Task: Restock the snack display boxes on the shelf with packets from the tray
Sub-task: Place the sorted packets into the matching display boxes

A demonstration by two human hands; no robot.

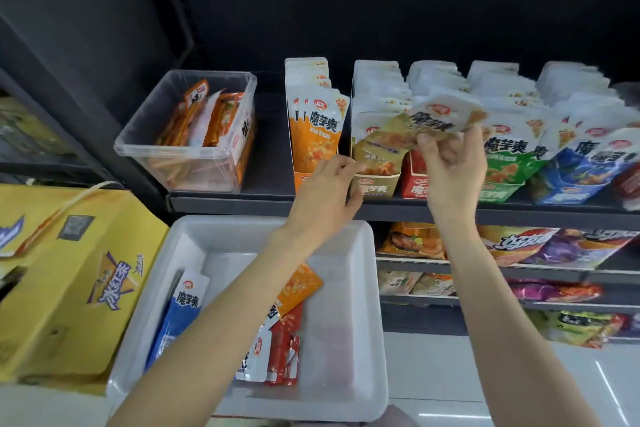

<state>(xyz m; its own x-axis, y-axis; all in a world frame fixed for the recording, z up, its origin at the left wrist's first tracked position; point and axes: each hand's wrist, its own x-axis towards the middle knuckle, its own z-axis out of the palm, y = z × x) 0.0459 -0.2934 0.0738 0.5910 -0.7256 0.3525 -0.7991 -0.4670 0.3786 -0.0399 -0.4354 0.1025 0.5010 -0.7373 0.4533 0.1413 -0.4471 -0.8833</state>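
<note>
1. On the shelf [381,208], a row of display boxes stands side by side: orange box [313,135], tan box [375,184], red box [417,185], green box [502,184], blue box [568,184]. All hold upright packets.
2. Right hand [450,166] is raised in front of the tan and red boxes, fingers curled round a tan packet [429,123], gripping its lower edge. Packet is tilted and motion-blurred, above the tan box, not seated in it.
3. Left hand [323,194] is at the front of the shelf between the orange and tan boxes, fingertips at the tan box's left front corner. Fingers bent; can't tell whether they grip the box or just touch it.
4. White tray [346,340] sits below the shelf edge, under the left forearm. Inside: a blue packet [180,315] at left, an orange packet [299,284], a red packet [285,347] and a white-topped packet [254,357] near the middle.
5. Clear plastic tub [187,149] at the shelf's left end holds orange sachets.
6. Yellow carton [79,281] is left of the tray.
7. Lower shelves at right carry bagged snacks [519,243].
</note>
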